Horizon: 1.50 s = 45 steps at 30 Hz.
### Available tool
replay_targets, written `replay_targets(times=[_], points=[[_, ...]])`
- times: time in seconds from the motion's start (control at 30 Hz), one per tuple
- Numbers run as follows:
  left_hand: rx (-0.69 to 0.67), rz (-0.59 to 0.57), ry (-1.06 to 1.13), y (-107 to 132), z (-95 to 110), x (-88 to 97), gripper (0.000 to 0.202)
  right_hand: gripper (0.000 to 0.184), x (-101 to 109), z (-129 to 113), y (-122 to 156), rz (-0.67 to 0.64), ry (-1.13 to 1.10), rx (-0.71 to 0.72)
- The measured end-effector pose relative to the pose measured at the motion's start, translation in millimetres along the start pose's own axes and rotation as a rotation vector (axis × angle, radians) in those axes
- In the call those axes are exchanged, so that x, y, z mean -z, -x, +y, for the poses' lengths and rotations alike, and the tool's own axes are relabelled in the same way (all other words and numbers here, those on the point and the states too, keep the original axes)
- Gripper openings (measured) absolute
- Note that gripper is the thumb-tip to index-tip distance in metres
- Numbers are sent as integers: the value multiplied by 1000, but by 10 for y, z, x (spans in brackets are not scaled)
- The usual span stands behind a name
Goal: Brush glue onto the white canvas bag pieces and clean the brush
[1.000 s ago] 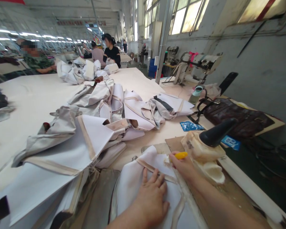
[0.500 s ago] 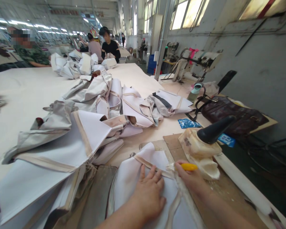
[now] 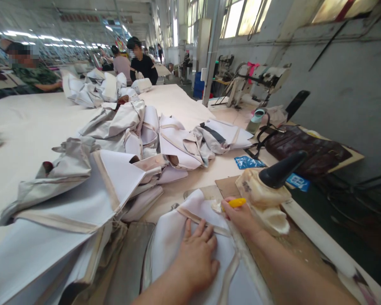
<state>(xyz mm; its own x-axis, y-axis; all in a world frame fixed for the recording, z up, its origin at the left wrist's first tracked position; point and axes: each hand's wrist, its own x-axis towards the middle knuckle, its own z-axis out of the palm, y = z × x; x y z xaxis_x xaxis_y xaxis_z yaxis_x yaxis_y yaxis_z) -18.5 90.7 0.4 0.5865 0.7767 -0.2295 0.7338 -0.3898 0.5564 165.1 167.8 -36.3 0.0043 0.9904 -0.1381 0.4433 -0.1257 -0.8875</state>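
Two hands on one white panel (image 3: 190, 212) — your left hand (image 3: 197, 258) pressing flat and open, your right hand (image 3: 239, 218) pinching a yellow tool (image 3: 236, 203) at the far end of the tan trim strip (image 3: 203, 222), which runs left-to-right ahead of your left fingers.

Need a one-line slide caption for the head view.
Left hand flat on white fabric; right hand holds a yellow tool at its beige trim.

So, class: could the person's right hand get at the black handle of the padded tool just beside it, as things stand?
Probably yes. The right hand lies close beside the padded tool, and nothing stands between it and the black handle. However, its fingers already pinch a yellow tool.
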Motion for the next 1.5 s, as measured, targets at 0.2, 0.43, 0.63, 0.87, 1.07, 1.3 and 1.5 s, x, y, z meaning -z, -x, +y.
replay_targets(times=[0.2,0.43,0.63,0.87,1.07,1.3,1.5], points=[[0,-12,-23,-9,9,-22,49,26,291,-33,704,-66,45,-133],[-18,1,-148,-14,4,-39,47,28,236,41,733,4,72,-9],[-23,24,-186,13,146,-16,41,30,232,49,840,65,103,-28],[-158,-116,-77,303,438,-228,43,28,300,121,1288,-43,73,-142],[-156,-83,-70,345,391,-290,42,31,331,138,1416,-83,173,7],[-162,-42,-80,346,407,-288,37,30,212,65,1057,16,156,110],[-173,-14,-72,369,377,-329,36,31,376,154,1761,-128,174,-55]])
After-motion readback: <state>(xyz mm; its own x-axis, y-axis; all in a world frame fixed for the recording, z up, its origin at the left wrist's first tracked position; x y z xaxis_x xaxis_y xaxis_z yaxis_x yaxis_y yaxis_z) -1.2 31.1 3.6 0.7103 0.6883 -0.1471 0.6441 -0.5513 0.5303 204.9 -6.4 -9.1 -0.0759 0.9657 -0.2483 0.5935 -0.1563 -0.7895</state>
